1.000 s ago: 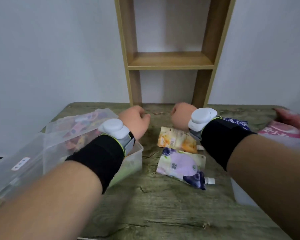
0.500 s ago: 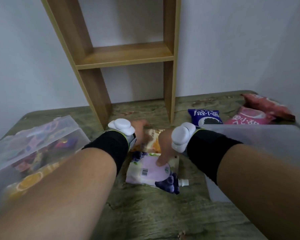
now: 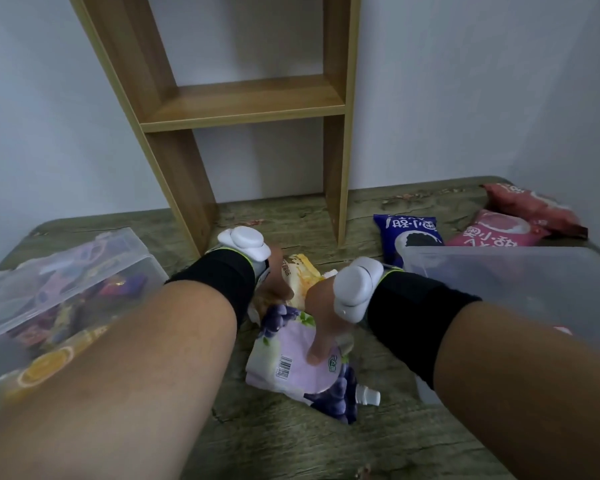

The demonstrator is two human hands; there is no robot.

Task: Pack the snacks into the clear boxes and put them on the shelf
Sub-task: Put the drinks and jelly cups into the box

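A purple grape spout pouch [image 3: 291,365] lies on the wooden table [image 3: 378,445] between my forearms. My right hand [image 3: 321,323] pinches its upper edge, thumb pressed on its face. Just behind it is an orange spout pouch [image 3: 303,277], and my left hand [image 3: 274,289] grips its left side; the wristband hides most of that hand. A clear box [image 3: 84,268] holding several snacks sits at the left under my left forearm. A second clear box [image 3: 506,282] stands at the right behind my right forearm. The wooden shelf [image 3: 243,102] stands at the back.
A blue snack packet [image 3: 409,230], a pink packet [image 3: 492,233] and a red packet [image 3: 530,206] lie at the back right of the table, behind the right box. White walls close in behind and on the right.
Both hands came down from fists near the shelf's foot onto the two pouches. The view turned right and tilted, bringing the right-hand packets and box into sight.
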